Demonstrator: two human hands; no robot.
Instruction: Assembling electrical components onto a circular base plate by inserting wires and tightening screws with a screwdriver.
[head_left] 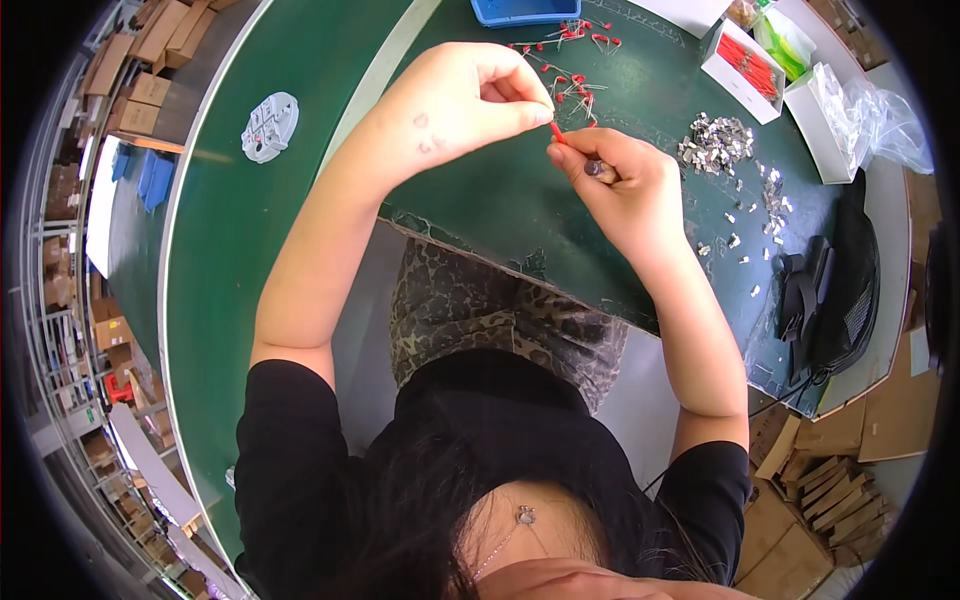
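Observation:
Over the green bench, my two hands meet around a thin red piece [557,132], perhaps a short sleeve or wire. My left hand [470,100] is closed in a pinch at its upper end; what lies between those fingertips is too small to make out. The thumb and forefinger of my right hand [640,190] pinch the red piece's lower end. Tucked in the curl of that same hand is a brownish rod with a dark end [600,171], mostly hidden by the fingers. Just beyond my hands lie several red-headed parts with thin metal legs [570,85].
Small silvery metal clips [716,143] are heaped and scattered at right. Behind them stand a white box of red sticks [745,65] and clear plastic bags [880,115]. A blue tray [525,10] sits at the far edge, a black bag [845,290] at right, a grey moulded piece [270,128] at left.

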